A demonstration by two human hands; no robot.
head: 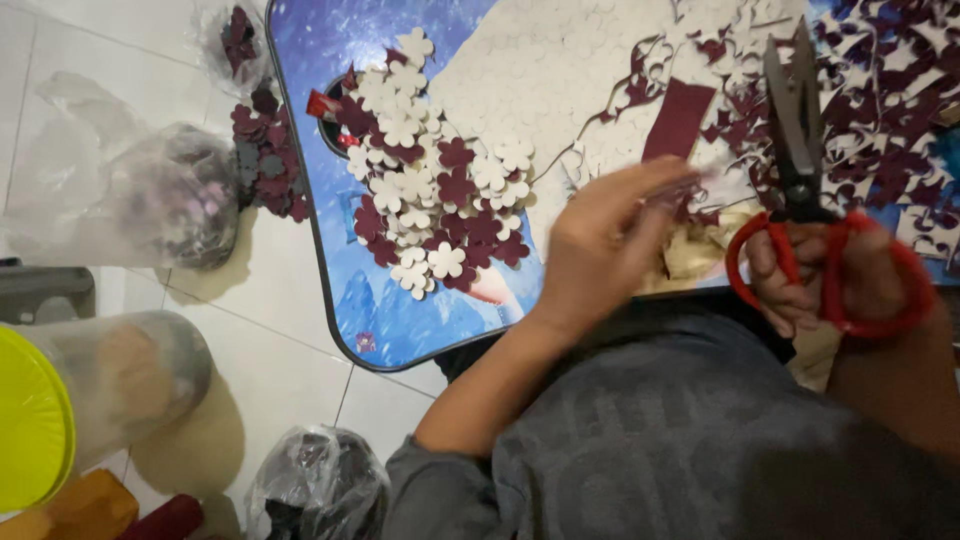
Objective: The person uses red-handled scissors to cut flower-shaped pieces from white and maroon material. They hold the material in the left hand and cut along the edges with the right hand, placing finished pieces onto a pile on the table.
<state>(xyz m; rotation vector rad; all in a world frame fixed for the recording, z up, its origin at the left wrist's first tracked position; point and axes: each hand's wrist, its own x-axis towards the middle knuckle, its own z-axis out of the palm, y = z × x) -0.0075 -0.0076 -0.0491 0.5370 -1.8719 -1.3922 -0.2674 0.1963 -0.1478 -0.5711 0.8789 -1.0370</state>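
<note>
My right hand (835, 275) grips red-handled scissors (800, 150), blades closed and pointing away from me over maroon foam scraps (880, 90). My left hand (600, 245) reaches across the small blue table (400, 320), its fingertips pinching a blurred small piece near a maroon foam strip (678, 120). A pile of white and maroon flower-shaped cutouts (430, 190) lies to the left of that hand. A white sheet (560, 70) of flower outlines covers the table's far middle.
More maroon flowers (265, 150) lie spilled on the tiled floor beside the table. Clear plastic bags (165, 195) sit at left, a dark bag (315, 485) near my elbow, and a jar with a yellow-green lid (35, 415) at lower left.
</note>
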